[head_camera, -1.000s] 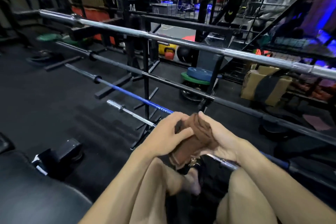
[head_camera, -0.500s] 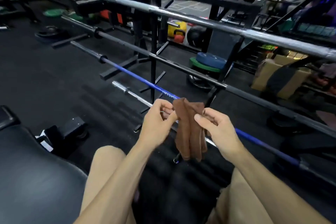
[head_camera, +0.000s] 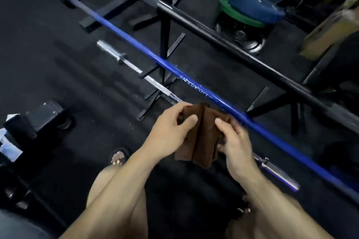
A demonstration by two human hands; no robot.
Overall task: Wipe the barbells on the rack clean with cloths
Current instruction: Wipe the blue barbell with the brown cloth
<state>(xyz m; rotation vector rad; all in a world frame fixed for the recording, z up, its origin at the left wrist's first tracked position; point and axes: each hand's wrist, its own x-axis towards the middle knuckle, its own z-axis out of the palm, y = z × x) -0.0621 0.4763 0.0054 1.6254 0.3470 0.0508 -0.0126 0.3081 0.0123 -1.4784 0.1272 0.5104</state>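
So, folded brown cloth held up in front of the barbell rack

Both hands are up in front of the seated person, sharing one folded brown terry cloth [head_camera: 202,137]. Left hand [head_camera: 171,132] has its fingers curled around the cloth's left edge with the thumb pressed on the front. Right hand [head_camera: 237,141] pinches the right edge, thumb on the near face, fingers tucked behind. The cloth hangs down between them in a couple of vertical folds.

Just past the hands, the long blue-shafted barbell [head_camera: 174,68] runs diagonally from upper left to lower right, with white lettering on it that's too blurry to read. The cloth's top right corner sits right at that bar, though I can't tell if it's actually touching. Lower down, a thinner chrome steel barbell [head_camera: 124,58] runs the same way and passes behind the hands. Higher up is a black barbell [head_camera: 223,39], all resting on a black metal rack [head_camera: 165,31].

Behind the rack there's a stack of blue and green weight plates [head_camera: 252,9] on the black rubber floor [head_camera: 48,48].
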